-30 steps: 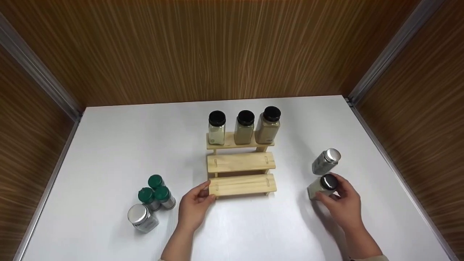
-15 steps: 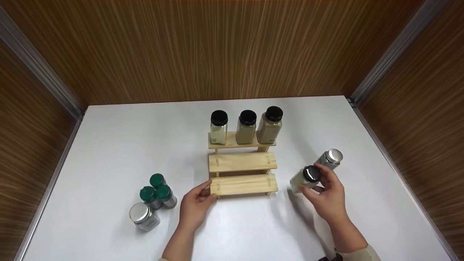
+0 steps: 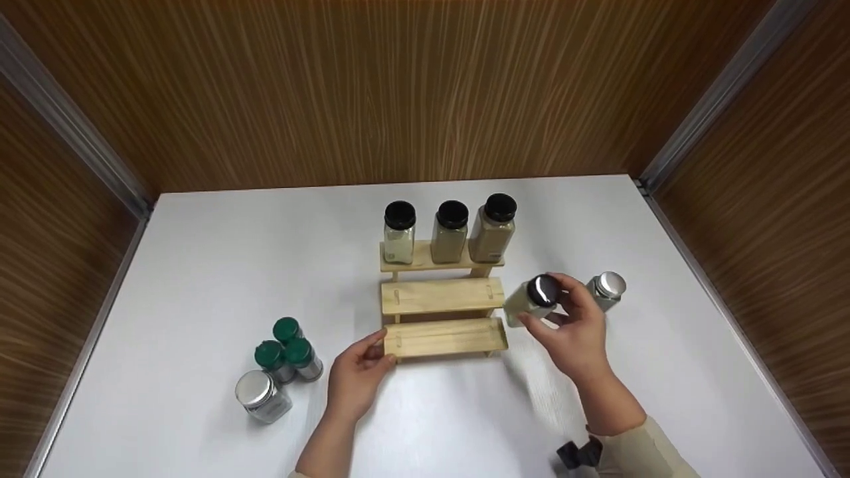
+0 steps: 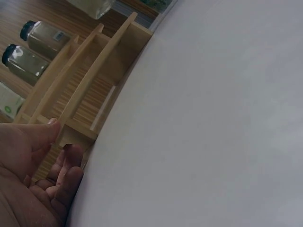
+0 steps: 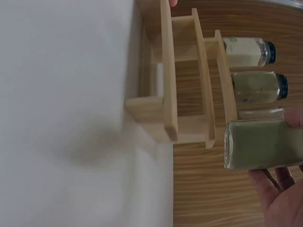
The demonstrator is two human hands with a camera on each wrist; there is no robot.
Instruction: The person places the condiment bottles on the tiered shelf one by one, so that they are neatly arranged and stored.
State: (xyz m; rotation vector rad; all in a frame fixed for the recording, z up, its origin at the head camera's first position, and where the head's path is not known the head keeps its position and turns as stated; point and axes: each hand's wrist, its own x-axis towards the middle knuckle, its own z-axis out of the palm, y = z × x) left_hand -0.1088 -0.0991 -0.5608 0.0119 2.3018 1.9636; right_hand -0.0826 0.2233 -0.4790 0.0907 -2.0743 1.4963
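A: Start with the head view; where is the jar?

B: The jar (image 3: 522, 307) is in the right hand (image 3: 572, 340), just beside the right end of the wooden rack (image 3: 443, 297); thumb and fingers grip it from both sides, below the black lid. The left hand (image 3: 356, 384) pinches the left end of the near shelf; three black-lidded jars (image 3: 449, 244) stand along the far shelf; a silver-topped bottle (image 3: 609, 287) stands just right of the gripping hand.

A: What would good handling be there?

B: I'd lift the base well above the shelf ends; I'd also mind the knuckles near that bottle.

A: And the left wrist view?

B: Thumb and fingers are narrow about the shelf's end; only the held jar's base shows at the top edge, so I can't tell its grip from here. A light, steady pinch should suit; a hard pull could shift the rack and topple the jars.

A: Right wrist view?

B: The jar is off the table, roughly upright, held between thumb and fingers, though the hand is partly cut off; I can't tell whether the base clears the wood. I'd hold it level, move slowly and let the base lead.
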